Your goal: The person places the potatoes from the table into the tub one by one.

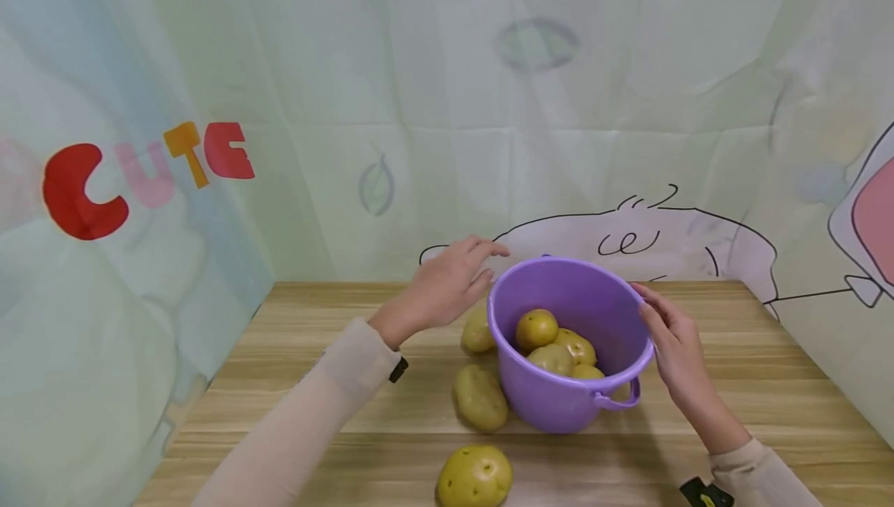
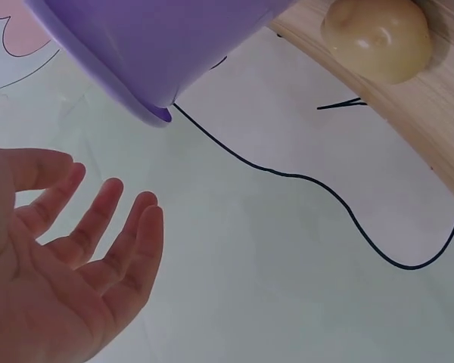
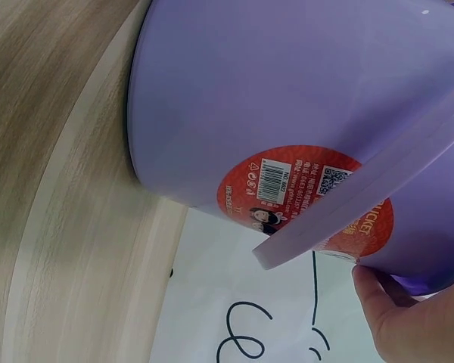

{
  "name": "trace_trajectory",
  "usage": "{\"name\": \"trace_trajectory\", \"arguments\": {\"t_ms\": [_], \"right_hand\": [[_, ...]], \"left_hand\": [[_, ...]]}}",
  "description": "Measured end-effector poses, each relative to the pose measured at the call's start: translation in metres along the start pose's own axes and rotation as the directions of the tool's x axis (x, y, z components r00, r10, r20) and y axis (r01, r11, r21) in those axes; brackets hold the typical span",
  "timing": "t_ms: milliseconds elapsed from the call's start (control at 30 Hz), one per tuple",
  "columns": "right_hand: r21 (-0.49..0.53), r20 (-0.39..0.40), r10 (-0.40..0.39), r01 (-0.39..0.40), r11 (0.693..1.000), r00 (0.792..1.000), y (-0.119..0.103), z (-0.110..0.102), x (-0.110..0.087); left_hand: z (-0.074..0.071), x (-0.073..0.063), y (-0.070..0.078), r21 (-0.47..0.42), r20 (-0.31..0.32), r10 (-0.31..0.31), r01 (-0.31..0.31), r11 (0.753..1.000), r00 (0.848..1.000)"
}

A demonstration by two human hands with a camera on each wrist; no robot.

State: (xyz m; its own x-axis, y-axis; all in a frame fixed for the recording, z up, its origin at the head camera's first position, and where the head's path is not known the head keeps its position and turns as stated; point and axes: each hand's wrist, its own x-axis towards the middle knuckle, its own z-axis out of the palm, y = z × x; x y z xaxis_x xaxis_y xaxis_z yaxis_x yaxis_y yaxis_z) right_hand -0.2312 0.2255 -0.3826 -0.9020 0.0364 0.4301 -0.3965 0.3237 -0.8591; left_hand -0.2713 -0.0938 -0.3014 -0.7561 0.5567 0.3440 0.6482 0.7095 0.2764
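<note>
A purple bucket [image 1: 559, 406] stands on the table with several potatoes [image 1: 538, 328] inside. My right hand [image 1: 673, 344] grips its right rim, and in the right wrist view the fingers [image 3: 374, 299] of that hand meet the rim past a red label [image 3: 287, 189]. Left of the bucket, my left hand [image 1: 450, 282] hovers near the rim, fingers loosely bent and holding nothing. The left wrist view shows its palm and fingers apart from the bucket [image 2: 159, 45]. Outside, one potato [image 1: 478, 332] sits below this hand, another potato [image 1: 480, 398] beside the bucket, and a third potato [image 1: 475, 477] nearer the front.
The wooden table [image 1: 314, 429] ends against a pale printed cloth [image 1: 447, 142] at the back and sides. A purple handle [image 3: 371, 189] hangs across the bucket's side in the right wrist view. Dark wrist straps [image 1: 705, 493] show at both sleeves.
</note>
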Motion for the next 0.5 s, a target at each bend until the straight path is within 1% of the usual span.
{"name": "trace_trajectory", "arguments": {"t_ms": [267, 400, 500], "right_hand": [[-0.006, -0.005, -0.002, 0.002, 1.0, 1.0, 0.001, 0.0, 0.0], [-0.008, -0.003, 0.0, 0.0, 1.0, 1.0, 0.001, 0.0, 0.0], [-0.013, 0.005, 0.005, -0.005, 1.0, 1.0, 0.002, 0.0, 0.0]], "left_hand": [[0.0, -0.002, -0.01, -0.012, 0.003, -0.014, 0.014, 1.0, 1.0], [0.003, -0.002, -0.018, -0.027, -0.003, -0.027, 0.027, 0.999, 1.0], [0.007, -0.003, -0.025, -0.047, 0.009, -0.049, 0.05, 0.998, 0.999]]}}
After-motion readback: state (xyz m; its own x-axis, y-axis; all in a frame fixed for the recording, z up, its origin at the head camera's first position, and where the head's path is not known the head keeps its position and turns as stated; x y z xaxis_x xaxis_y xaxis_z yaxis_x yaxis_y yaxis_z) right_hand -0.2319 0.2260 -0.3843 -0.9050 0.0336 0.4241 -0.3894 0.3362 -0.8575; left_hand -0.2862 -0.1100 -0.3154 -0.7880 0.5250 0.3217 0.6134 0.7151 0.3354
